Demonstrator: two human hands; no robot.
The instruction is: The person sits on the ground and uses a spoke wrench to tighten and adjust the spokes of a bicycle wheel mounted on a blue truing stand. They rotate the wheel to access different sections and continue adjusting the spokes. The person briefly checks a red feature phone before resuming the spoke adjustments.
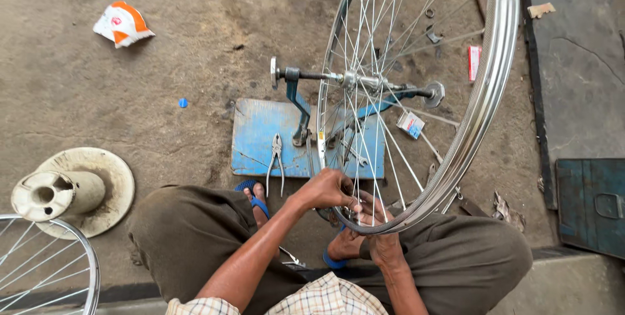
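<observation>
A large bicycle wheel (482,94) with a shiny metal rim is seen standing upright, carried at its hub (358,81) on a threaded axle held by a blue truing stand (296,100). The stand is fixed to a flat blue base plate (260,136) that lies on the dusty ground (130,94). The lowest part of the rim is positioned just above the lap of the seated person, whose knees are spread to either side and whose feet, in blue sandals, are set near the plate.

The left hand (325,188) is curled around the spokes (364,159) just inside the rim's lowest arc; its fingers are closed on them, though whether a small tool is pinched there cannot be told. The right hand (377,227) is placed beneath the rim, touching it from below, with its fingers partly bent and partly hidden behind the spokes, so how tightly they are closed cannot be told.

At the lower left corner, part of a second spoked wheel (45,269) is seen, and just above it a cream-coloured flanged spool (71,188) lies on the ground. A dark blue-green metal box (589,204) is placed at the right edge. A pair of pliers (276,159) rests on the blue plate, just beside the stand's foot. A crumpled white and orange wrapper (122,23) lies well apart at the upper left, and a small white and blue packet (410,123) is seen through the spokes.
</observation>
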